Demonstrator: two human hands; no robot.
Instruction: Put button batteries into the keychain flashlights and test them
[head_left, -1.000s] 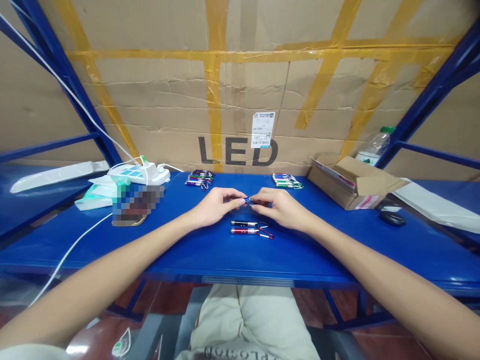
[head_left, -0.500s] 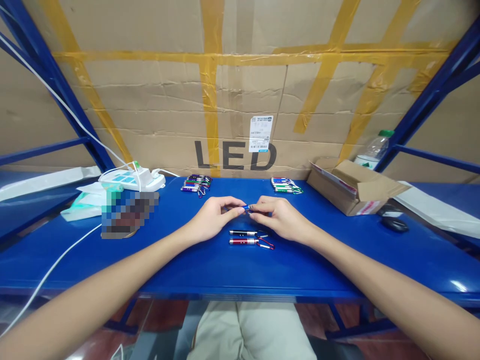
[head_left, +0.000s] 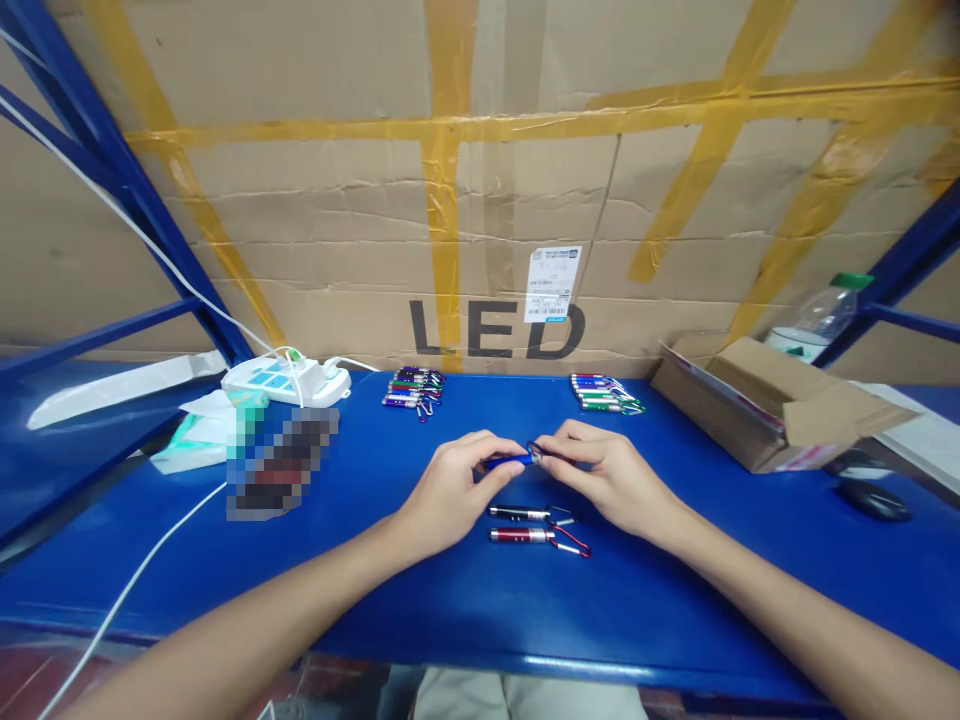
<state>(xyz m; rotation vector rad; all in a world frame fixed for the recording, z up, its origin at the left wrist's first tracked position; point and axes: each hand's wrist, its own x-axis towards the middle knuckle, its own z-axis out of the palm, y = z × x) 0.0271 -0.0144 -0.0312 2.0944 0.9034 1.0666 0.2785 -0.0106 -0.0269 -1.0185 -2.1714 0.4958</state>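
Left hand [head_left: 454, 490] pinches the blue penlight [head_left: 529, 459] beyond the red penlight [head_left: 519, 536], right hand [head_left: 615, 478] pinching its clip end [head_left: 535, 453], seemingly unfinished! Red and adjacent black penlight [head_left: 517, 514] lie untouched; left cluster [head_left: 412, 390] and right cluster [head_left: 602, 393], farther beyond, look set aside.

Penlight [head_left: 529, 459] between left hand [head_left: 452, 492] and right hand [head_left: 611, 478]; two loose penlights [head_left: 519, 536] before them on table [head_left: 420, 625]. Left row [head_left: 412, 390], right row [head_left: 600, 393] at back. Power strip [head_left: 259, 382] left; box [head_left: 720, 418] right, bottle [head_left: 829, 308] behind it. Cardboard [head_left: 337, 260] behind table.

Slim blue penlight [head_left: 527, 460] between fingers [head_left: 498, 483]
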